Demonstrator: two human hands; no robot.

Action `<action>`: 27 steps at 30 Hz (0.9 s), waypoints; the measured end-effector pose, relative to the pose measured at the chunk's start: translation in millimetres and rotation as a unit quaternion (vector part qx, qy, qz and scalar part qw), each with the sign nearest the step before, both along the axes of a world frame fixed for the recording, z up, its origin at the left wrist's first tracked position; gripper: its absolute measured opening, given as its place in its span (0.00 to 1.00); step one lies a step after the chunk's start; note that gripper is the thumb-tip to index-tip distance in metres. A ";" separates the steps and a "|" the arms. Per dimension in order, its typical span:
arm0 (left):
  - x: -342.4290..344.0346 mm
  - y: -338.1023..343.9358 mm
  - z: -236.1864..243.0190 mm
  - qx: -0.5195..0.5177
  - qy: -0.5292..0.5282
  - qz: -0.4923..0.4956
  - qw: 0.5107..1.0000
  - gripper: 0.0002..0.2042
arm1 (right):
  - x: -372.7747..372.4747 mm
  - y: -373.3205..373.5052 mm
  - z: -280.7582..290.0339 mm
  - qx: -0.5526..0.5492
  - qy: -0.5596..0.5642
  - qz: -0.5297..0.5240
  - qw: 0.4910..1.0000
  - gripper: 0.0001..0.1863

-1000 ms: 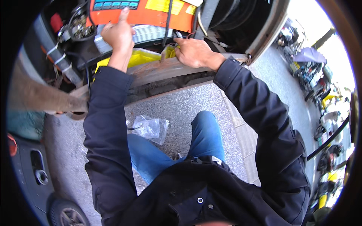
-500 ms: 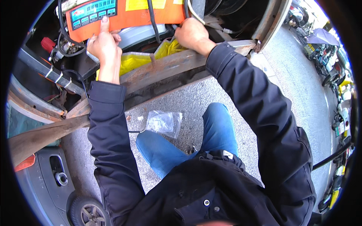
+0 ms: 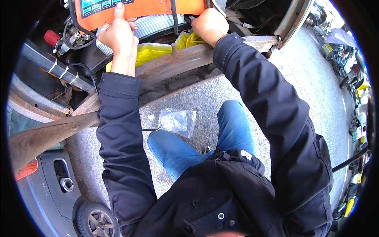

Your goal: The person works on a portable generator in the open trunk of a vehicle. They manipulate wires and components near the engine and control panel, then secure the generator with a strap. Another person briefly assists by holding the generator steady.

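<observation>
An orange machine housing (image 3: 150,8) with a blue label sits in an open metal frame at the top. My left hand (image 3: 120,29) grips its lower edge, thumb on the front over the label. My right hand (image 3: 209,24) is curled by the housing's lower right corner, back up, hiding what its fingers hold. Black hoses, a red-knobbed fitting (image 3: 51,37), a silver ribbed part (image 3: 103,45) and yellow sheeting (image 3: 154,58) lie around and below the housing.
A rusty crossbar (image 3: 173,61) runs below my hands, and a brown beam (image 3: 51,132) crosses the left. A grey wheeled case (image 3: 47,185) stands lower left. A plastic bag (image 3: 177,122) lies by my knees. Parked two-wheelers (image 3: 343,71) line the right.
My left hand and the housing shifted down and left, then slightly back up and right. My right hand moved up to the housing's corner and its fingers curled in. The view has shifted too.
</observation>
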State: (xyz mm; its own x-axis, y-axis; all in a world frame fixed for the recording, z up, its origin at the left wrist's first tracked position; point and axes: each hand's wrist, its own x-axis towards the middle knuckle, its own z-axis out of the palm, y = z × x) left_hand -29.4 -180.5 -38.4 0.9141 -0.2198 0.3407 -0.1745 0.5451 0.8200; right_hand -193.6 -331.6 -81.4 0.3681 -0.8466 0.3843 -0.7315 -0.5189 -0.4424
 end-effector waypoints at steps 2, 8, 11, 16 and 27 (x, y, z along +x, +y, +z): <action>2.4 3.5 0.4 0.002 -0.004 0.010 1.000 0.15 | 1.0 18.0 7.4 0.016 0.002 0.012 1.000 0.16; -1.8 -7.6 3.2 -0.017 0.018 0.014 1.000 0.14 | -9.1 16.2 23.3 0.041 0.037 -0.004 0.998 0.17; -17.7 1.6 4.7 -0.039 -0.008 -0.006 0.999 0.15 | -8.7 18.0 23.5 0.082 0.027 -0.001 0.996 0.16; -4.8 0.1 0.0 -0.010 -0.010 0.012 1.000 0.15 | -10.1 -1.8 8.3 0.108 0.002 0.059 0.992 0.22; -12.0 -6.7 4.4 -0.044 -0.025 0.036 0.998 0.10 | 9.6 -22.4 -17.4 0.147 -0.069 0.110 0.981 0.16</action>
State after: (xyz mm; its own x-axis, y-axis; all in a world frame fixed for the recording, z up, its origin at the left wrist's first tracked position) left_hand -41.4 -187.2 -33.9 0.9074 -0.1220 0.4022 -0.2556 0.5995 0.7585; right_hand -184.1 -354.0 -98.8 0.5163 -0.8338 0.1952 -0.5388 -0.4934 -0.6828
